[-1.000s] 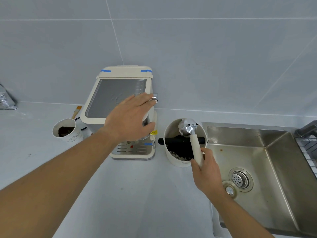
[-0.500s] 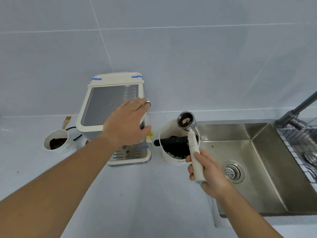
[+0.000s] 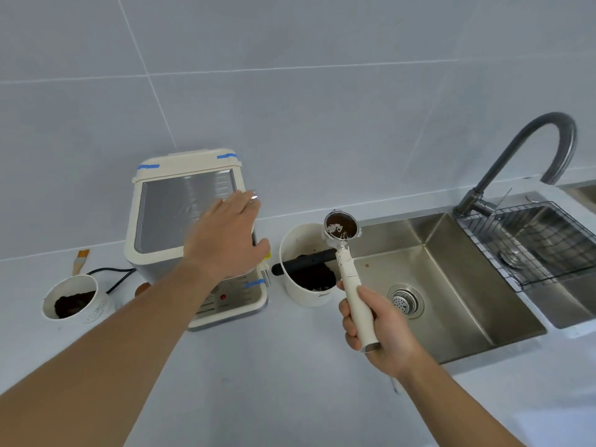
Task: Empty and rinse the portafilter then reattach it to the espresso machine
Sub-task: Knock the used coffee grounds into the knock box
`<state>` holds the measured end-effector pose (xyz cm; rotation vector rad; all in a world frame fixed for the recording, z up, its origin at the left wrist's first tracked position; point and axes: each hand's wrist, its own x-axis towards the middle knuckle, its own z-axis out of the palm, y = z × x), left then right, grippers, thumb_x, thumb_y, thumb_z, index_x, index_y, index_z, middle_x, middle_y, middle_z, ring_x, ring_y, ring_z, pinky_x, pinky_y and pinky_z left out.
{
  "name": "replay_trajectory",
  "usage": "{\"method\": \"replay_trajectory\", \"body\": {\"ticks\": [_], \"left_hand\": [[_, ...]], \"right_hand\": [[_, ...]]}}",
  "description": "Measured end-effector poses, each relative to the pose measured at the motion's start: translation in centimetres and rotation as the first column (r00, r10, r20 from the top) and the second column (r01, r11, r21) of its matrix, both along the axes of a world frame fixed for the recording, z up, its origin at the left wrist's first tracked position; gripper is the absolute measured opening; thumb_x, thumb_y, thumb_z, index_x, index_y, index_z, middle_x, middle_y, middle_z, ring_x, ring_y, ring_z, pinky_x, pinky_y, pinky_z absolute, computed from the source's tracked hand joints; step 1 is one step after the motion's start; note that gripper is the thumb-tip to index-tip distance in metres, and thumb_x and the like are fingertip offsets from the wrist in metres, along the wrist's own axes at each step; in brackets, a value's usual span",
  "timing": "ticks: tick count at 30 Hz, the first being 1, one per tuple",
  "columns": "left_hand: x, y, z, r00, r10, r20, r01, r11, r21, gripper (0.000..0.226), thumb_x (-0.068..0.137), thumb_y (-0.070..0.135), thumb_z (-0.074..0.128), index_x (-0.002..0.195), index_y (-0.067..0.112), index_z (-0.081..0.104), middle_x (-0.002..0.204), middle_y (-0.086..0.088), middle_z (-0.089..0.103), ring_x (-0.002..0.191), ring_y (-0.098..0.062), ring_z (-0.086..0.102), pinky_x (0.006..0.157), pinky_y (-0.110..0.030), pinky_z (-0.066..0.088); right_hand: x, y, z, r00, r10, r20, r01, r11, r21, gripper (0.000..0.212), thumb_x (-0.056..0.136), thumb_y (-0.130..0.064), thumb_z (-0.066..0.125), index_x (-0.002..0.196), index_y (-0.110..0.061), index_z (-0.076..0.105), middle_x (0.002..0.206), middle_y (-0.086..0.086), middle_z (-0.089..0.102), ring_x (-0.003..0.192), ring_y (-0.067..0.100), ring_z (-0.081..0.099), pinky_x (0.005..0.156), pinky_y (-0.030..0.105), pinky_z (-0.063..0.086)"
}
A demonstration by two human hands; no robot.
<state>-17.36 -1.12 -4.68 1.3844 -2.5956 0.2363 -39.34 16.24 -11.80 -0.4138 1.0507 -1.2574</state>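
Fingers of the right hand (image 3: pixel 380 327) wrap the portafilter (image 3: pixel 346 262) handle, basket up — knock box (image 3: pixel 306 269) rim just left, sink (image 3: pixel 451 285) open rightward. Left hand (image 3: pixel 225 240) lies spread on the espresso machine (image 3: pixel 180 221), seemingly gripping nothing.

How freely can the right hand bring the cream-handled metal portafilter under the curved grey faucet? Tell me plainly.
Probably yes. The right hand holds the portafilter at the steel sink's left edge, and nothing stands between it and the faucet. The basin looks bare; the wire rack sits further right.

Upturned portafilter (image 3: pixel 341 228), grounds inside, beside espresso machine (image 3: pixel 190 221)
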Motion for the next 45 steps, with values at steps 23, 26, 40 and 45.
{"method": "replay_trajectory", "body": {"ticks": [23, 26, 40, 45], "left_hand": [[-1.1, 0.1, 0.9, 0.993, 0.084, 0.083, -0.093, 0.989, 0.117, 0.072, 0.084, 0.036, 0.063, 0.148, 0.013, 0.035, 0.154, -0.006, 0.037, 0.138, -0.027, 0.037, 0.113, -0.042, 0.03], [-2.5, 0.5, 1.0, 0.975, 0.18, 0.131, -0.196, 0.973, 0.122, 0.083, 0.084, 0.04, 0.063, 0.152, 0.011, 0.026, 0.156, -0.01, 0.033, 0.141, -0.028, 0.031, 0.114, -0.04, 0.026], [-28.1, 6.7, -2.7, 0.937, 0.116, -0.33, 0.053, 0.886, 0.46, 0.062, 0.091, 0.046, 0.056, 0.146, 0.022, 0.041, 0.143, 0.001, 0.053, 0.126, -0.013, 0.051, 0.108, -0.03, 0.037], [-36.2, 10.2, -4.3, 0.75, 0.336, -0.57, 0.205, 0.701, 0.683, 0.044, 0.08, 0.057, 0.056, 0.117, 0.037, 0.065, 0.099, 0.023, 0.067, 0.088, 0.018, 0.06, 0.076, -0.002, 0.045]], "right_hand": [[-13.8, 1.8, 1.9, 0.991, -0.06, -0.118, 0.053, 0.997, -0.054, 0.012, 0.099, -0.022, 0.049, 0.097, -0.011, 0.052, 0.075, 0.015, 0.063, 0.046, 0.021, 0.047, 0.036, 0.026, 0.039], [-17.4, 1.2, 1.9, 0.991, -0.023, -0.134, 0.015, 0.998, -0.061, 0.012, 0.1, -0.022, 0.048, 0.095, -0.011, 0.052, 0.076, 0.015, 0.063, 0.049, 0.021, 0.047, 0.036, 0.027, 0.04], [-29.7, 0.5, 1.1, 0.986, 0.04, -0.16, -0.05, 0.997, -0.059, 0.015, 0.098, -0.016, 0.046, 0.106, -0.008, 0.057, 0.082, 0.017, 0.065, 0.051, 0.022, 0.051, 0.04, 0.029, 0.042], [-32.0, 1.5, 0.6, 0.986, -0.01, -0.164, 0.002, 0.999, -0.047, 0.012, 0.098, -0.013, 0.05, 0.102, -0.006, 0.058, 0.082, 0.02, 0.067, 0.051, 0.024, 0.051, 0.04, 0.029, 0.042]]}}
